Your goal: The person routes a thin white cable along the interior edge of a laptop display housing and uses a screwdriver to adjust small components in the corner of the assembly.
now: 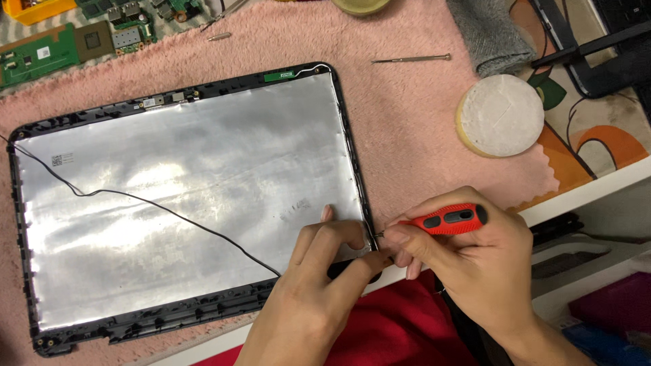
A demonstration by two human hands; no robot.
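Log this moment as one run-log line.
right hand: holds red screwdriver | tip: laptop lid corner | left hand: steadies lid

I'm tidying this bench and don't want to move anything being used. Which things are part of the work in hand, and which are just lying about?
In use:
- black laptop lid shell with silver foil lining
- red-and-black-handled screwdriver, held in the right hand
- left hand, pressing on the lid corner

Lying about:
- slim metal screwdriver
- round white disc
- grey folded cloth
- green circuit boards
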